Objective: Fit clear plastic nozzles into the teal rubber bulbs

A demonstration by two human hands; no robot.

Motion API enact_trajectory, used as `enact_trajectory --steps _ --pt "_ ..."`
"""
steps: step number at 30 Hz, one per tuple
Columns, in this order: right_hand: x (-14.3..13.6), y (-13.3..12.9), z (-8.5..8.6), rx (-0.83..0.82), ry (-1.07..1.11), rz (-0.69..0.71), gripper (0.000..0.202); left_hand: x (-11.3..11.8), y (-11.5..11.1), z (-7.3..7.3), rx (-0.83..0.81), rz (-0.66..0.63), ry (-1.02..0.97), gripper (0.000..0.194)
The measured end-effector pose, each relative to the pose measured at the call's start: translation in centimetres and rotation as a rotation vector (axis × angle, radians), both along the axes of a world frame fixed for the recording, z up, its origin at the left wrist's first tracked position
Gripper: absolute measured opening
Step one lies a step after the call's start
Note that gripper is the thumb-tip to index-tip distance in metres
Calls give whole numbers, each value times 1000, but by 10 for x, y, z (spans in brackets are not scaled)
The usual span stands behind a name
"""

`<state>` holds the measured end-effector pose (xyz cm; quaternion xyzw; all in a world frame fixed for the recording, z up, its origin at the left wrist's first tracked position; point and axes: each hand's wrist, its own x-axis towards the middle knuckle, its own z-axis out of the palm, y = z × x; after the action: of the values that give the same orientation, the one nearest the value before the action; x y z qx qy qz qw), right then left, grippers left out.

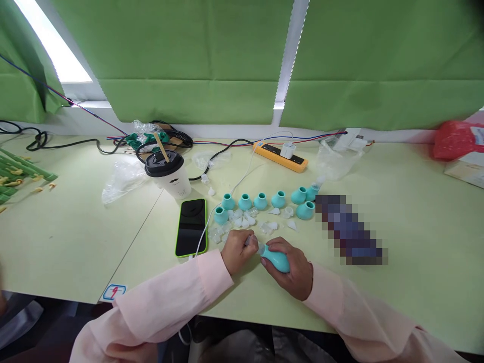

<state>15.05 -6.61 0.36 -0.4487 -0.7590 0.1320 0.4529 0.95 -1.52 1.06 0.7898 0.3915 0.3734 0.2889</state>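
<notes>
"So, where is the turquoise bulb [278,260]?"

"Between the thumb and fingers of the right hand [293,267], at the pale table [408,227], narrow end toward the left hand [238,250]."

"And the fingers?"

"The right's wrap the bulb; the left's curl together, clamped on a clear plastic piece [251,241] near that end."

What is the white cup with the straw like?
The paper-looking cup is white, with a small dark mark and tiny printing on its side. A black lid covers it, and a tan straw sticks out, leaning. It stands on the pale table, just beyond the green-edged phone. Neither hand touches it. What's inside is hidden.
</notes>
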Motion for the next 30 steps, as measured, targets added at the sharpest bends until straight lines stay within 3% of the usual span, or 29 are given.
enact_trajectory --steps 9,14,18,24,27,30 --pt "-3 -3 5 -296 87 -99 20 -2 1 0 87 24 24 27" --pt "-4 -1 10 -496 307 -14 21 -1 1 1 112 23 58 29" --pt "-5 2 16 -746 582 85 24 -1 1 2 104 18 64 29" --pt "-5 8 18 -1011 773 197 28 -2 0 5 -16 -22 31 30" --pt "-2 11 18 -1067 820 255 29 -2 -2 10 -64 -52 6 30" --pt "1 9 19 -959 719 274 30 -2 -2 12 -137 -9 -66 33"
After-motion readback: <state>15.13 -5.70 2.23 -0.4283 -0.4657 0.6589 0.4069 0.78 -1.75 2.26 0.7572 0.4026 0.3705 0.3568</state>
